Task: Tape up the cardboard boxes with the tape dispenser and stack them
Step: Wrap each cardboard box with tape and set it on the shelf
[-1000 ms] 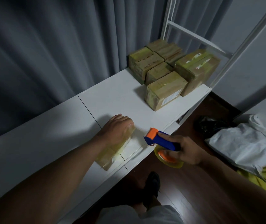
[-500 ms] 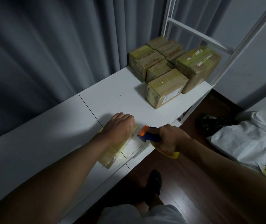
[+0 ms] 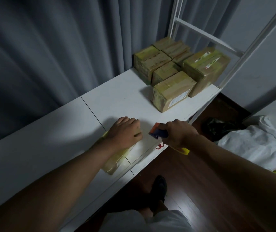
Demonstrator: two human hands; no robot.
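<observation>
Left hand (image 3: 125, 133) on box (image 3: 115, 160), seemingly near table (image 3: 33, 139) edge.

Left hand (image 3: 125, 133) presses flat box (image 3: 115, 160) on worktop (image 3: 50, 134). Right hand (image 3: 178, 133) grips tape dispenser (image 3: 157, 132) just beside. Taped boxes (image 3: 175, 71) grouped at far end.

You could read nothing: the white labels (image 3: 178, 99) on the taped boxes (image 3: 172, 91) were too blurred to make out.
</observation>
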